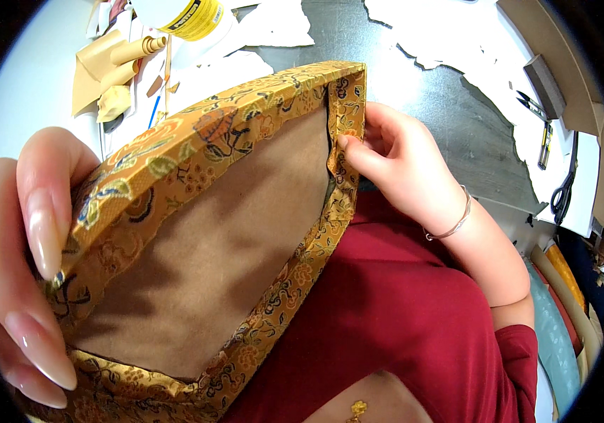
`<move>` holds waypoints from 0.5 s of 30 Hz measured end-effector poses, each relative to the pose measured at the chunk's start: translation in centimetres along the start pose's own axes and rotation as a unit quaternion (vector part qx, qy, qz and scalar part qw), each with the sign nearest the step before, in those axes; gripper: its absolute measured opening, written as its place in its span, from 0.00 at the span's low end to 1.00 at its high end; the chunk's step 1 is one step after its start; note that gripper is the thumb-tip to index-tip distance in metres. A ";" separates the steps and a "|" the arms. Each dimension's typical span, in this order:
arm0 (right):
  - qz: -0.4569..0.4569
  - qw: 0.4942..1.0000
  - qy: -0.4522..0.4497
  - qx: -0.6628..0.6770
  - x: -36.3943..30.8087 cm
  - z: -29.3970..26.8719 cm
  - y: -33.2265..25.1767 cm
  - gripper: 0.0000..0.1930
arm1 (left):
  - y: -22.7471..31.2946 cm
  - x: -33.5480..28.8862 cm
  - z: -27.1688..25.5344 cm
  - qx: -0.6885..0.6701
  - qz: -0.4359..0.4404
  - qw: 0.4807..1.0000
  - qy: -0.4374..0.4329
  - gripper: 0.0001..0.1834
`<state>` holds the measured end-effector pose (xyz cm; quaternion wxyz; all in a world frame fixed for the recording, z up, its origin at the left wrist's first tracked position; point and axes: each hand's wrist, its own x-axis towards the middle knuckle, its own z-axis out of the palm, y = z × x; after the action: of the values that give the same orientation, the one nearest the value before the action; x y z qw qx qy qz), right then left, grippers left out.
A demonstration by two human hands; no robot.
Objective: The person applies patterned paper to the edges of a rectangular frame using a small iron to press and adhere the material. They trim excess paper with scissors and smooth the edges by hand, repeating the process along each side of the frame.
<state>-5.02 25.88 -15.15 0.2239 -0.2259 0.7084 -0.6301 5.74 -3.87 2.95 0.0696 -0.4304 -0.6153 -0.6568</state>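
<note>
A shallow board box part, maybe a lid or tray, is tilted up close in front of me. Gold brocade with flower patterns (245, 363) wraps its rim and folds over the inner walls, while its inside is plain brown board (203, 233). Around the near left end, my left hand (34, 261) is closed, fingers bent over the edge. My right hand (393, 148) pinches the far right wall, its thumb pressed on the folded brocade inside and the other fingers partly hidden behind. A strip of cloth looks slightly lifted beside that thumb.
A white tub with a yellow label (196, 17) stands at the back left, near tan paper rolls (115, 60) and a crumpled yellowish lump (113, 103). Torn white paper (471, 42) lies on the dark table (478, 116). To the right are black scissors (564, 190), a cutter (545, 146) and a grey block (545, 86).
</note>
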 end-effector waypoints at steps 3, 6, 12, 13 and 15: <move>-0.013 1.000 0.012 -0.005 0.1 0.2 0.3 0.13 | -0.1 -0.1 0.0 0.004 -0.006 1.000 0.002 0.12; -0.028 0.999 0.010 -0.046 0.0 0.2 0.2 0.13 | 0.1 0.0 0.2 0.010 -0.013 1.000 0.008 0.12; -0.026 1.000 -0.012 0.009 -0.1 0.0 0.5 0.13 | 0.1 -0.1 0.2 0.009 -0.012 1.000 0.019 0.13; -0.020 1.000 -0.020 -0.002 -0.1 -0.3 0.4 0.13 | -0.1 -0.3 0.2 0.007 -0.010 1.000 0.022 0.13; -0.012 0.999 -0.039 -0.021 -0.1 -0.6 0.1 0.12 | 0.1 -0.5 0.4 0.009 -0.012 1.000 0.026 0.14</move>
<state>-5.31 26.48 -15.13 0.2389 -0.2639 0.7092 -0.6086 6.34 -3.82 2.64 0.0818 -0.4048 -0.6243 -0.6631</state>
